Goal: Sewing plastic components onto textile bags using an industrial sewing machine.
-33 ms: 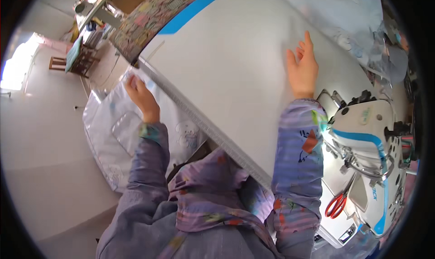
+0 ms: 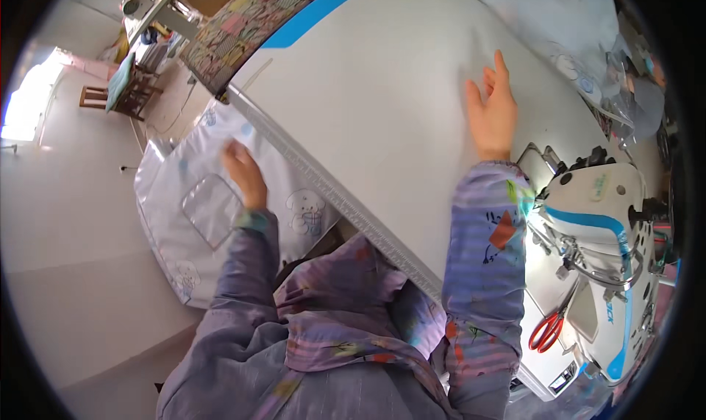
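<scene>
My left hand [image 2: 248, 177] is over a shiny white fabric piece [image 2: 173, 221], near the table's left edge. Its fingers are loosely bent and a little blurred, and I see nothing held in them. Printed on the fabric are cartoon puppies and a square pocket-like outline; it hangs beside the table below the hand. Over the white tabletop [image 2: 368, 118], my right hand [image 2: 494, 118] is open, fingers stretched away from me and thumb apart. Whether that hand touches the surface I cannot tell. A ruler scale [image 2: 331, 192] runs along the table edge between my arms.
To my right stands a white and blue sewing machine [image 2: 588, 199], with red-handled scissors [image 2: 546, 332] beside it. Clear plastic and white material [image 2: 566, 23] lie at the far right. Patterned cloth [image 2: 243, 26] borders the table's far left; a wooden chair [image 2: 121, 96] stands beyond.
My left hand has moved right and slightly toward me, away from the fabric's far corner. The fabric lies flatter beside the table. My right hand has hardly moved.
</scene>
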Demonstrator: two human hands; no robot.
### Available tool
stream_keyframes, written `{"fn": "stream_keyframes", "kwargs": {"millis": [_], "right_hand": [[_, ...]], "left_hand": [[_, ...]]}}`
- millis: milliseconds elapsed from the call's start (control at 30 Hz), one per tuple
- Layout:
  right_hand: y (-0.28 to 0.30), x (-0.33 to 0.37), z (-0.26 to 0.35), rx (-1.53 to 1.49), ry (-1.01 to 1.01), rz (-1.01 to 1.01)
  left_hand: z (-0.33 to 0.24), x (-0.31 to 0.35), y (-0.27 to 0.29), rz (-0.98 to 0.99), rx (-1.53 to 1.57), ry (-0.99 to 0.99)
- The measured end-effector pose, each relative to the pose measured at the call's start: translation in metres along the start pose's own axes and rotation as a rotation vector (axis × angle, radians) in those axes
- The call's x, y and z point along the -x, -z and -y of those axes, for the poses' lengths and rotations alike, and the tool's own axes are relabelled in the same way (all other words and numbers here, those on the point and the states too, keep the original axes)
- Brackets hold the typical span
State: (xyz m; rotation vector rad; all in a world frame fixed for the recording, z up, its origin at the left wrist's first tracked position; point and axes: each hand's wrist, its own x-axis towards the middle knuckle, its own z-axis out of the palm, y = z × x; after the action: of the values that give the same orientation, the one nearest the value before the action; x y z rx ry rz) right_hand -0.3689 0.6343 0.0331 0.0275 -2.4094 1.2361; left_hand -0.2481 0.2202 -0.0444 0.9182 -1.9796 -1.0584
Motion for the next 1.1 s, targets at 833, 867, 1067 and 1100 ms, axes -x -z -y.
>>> {"fn": "stream_keyframes", "kwargs": {"millis": [833,867,1067,1100], "right_hand": [[0.034,0.134,0.071,0.293,0.172,0.122],[0.035,0.134,0.071,0.292,0.175,0.115],[0.036,0.133,0.073,0.244,0.166,0.118],[0.036,0.133,0.073,0.232,0.162,0.116]], "left_hand": [[0.229,0.141,0.068,0.967,-0.428,-0.545],[0.224,0.153,0.055,0.998,-0.583,-0.669],[0.211,0.167,0.013,1.001,-0.961,-0.810],[0.212,0.157,0.016,1.013,-0.855,-0.654]]}}
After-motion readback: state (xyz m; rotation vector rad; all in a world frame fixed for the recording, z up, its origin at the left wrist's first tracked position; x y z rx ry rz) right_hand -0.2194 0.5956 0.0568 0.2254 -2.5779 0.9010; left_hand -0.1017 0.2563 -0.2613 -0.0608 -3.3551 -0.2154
